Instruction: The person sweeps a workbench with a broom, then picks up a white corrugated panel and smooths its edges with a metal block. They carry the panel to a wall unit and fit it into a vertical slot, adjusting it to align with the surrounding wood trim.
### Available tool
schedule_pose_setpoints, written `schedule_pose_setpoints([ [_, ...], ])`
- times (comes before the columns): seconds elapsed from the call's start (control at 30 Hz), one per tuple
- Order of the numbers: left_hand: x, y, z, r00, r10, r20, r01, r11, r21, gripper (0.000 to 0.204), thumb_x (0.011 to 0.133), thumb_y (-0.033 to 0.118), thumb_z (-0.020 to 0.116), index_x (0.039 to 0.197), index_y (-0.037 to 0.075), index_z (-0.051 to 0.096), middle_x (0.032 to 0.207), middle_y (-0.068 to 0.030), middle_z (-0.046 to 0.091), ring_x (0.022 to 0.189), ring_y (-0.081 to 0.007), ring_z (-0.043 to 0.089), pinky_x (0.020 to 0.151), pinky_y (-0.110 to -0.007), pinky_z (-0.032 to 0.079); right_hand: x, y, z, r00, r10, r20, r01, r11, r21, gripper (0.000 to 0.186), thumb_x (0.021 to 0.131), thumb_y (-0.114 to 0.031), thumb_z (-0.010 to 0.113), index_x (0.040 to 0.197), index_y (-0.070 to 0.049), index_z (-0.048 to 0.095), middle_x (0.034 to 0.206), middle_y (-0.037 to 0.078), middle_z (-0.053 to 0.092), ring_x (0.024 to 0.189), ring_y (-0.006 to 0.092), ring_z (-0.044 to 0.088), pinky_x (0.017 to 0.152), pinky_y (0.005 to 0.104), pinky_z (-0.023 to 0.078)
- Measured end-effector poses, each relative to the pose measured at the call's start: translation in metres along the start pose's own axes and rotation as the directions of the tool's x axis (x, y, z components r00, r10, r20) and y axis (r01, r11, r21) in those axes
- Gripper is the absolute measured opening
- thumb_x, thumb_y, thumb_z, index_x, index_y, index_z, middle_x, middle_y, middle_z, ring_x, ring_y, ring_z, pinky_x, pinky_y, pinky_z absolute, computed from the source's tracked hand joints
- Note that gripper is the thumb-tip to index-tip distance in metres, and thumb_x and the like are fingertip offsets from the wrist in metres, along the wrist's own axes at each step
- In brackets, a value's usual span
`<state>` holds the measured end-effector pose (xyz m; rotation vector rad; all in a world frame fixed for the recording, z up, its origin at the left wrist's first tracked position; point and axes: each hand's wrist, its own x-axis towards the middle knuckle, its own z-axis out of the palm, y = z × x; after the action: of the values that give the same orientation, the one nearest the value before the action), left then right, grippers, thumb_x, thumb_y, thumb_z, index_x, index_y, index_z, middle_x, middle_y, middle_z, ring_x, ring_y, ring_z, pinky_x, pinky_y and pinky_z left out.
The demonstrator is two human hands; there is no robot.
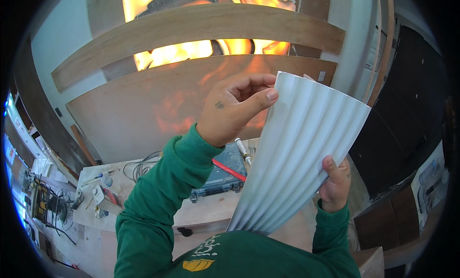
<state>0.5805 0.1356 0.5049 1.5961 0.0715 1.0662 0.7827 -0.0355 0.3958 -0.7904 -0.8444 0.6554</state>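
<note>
Above the workbench (91, 219), a fluted white panel (306, 153) slants away from the torso (258, 254), left hand (235, 103) pinching its far-left corner, right hand (335, 184) clasping its right edge, apparently to steady it.

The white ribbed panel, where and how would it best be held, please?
Probably by the two long edges: the left hand coming from the left, the right hand from the right. The white ribbed panel is broad, its ribs run lengthwise, and its rim looks thin enough to pinch.
</note>
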Motion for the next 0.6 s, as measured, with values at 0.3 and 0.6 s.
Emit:
schedule_pose_setpoints([
  [0.3, -0.007, -0.004, 0.001, 0.992, 0.031, -0.123, -0.022, 0.997, 0.075, 0.022, 0.090, 0.019, 0.068, 0.099, -0.001, 0.069, 0.089, -0.0038, 0.067, 0.085, -0.0126, 0.057, 0.082, -0.030, 0.047, -0.010, 0.008, 0.002, 0.999, 0.035, 0.031, -0.034, 0.999, -0.040, 0.054, 0.085, -0.027, 0.078, 0.123, 0.005, 0.059, 0.115, 0.011, 0.067, 0.104, 0.0212, 0.063, 0.093, 0.0347, 0.048],
  [0.6, -0.010, -0.009, -0.002, 0.983, -0.007, -0.182, 0.005, 1.000, -0.015, 0.019, 0.090, 0.017, 0.067, 0.097, -0.001, 0.070, 0.088, -0.0039, 0.067, 0.083, -0.0123, 0.055, 0.080, -0.028, 0.045, -0.009, 0.013, 0.006, 0.998, 0.020, 0.054, -0.017, 0.998, -0.059, 0.050, 0.087, -0.025, 0.076, 0.125, 0.004, 0.059, 0.116, 0.010, 0.067, 0.105, 0.0208, 0.063, 0.095, 0.0343, 0.047],
])
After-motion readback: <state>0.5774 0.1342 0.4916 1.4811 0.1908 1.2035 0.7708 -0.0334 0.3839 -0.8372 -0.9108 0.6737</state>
